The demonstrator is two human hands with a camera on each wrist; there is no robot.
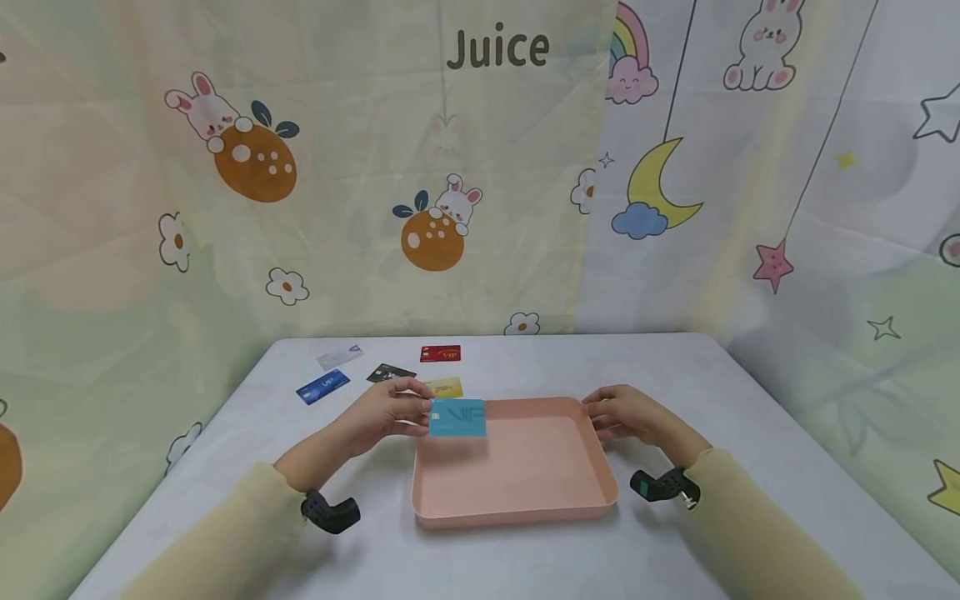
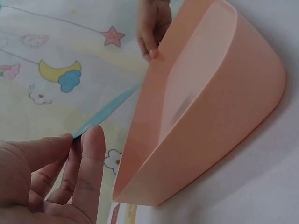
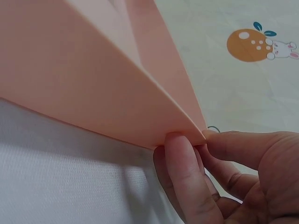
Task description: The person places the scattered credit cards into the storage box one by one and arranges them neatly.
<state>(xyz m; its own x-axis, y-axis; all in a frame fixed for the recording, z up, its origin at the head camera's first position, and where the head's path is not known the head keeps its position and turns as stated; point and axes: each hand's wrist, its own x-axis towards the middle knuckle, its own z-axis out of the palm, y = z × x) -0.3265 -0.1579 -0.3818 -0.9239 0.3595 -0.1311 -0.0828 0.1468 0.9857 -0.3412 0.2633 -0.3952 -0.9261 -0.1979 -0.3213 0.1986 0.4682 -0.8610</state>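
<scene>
A light-blue VIP card (image 1: 457,417) is pinched by its left edge between the thumb and fingers of my left hand (image 1: 390,408). It is held over the left back corner of a pink tray (image 1: 517,508). In the left wrist view the card (image 2: 106,111) shows nearly edge-on, beside the tray's wall (image 2: 219,116). My right hand (image 1: 626,414) holds the tray's right back corner. In the right wrist view its thumb is at the rim and a fingertip (image 3: 180,149) lies against the outer wall.
Behind and left of the tray lie several cards on the white table (image 1: 360,533): blue (image 1: 323,387), pale silver (image 1: 340,357), black (image 1: 391,373), red (image 1: 440,353) and yellow (image 1: 447,387). A printed curtain (image 1: 345,208) hangs behind the table.
</scene>
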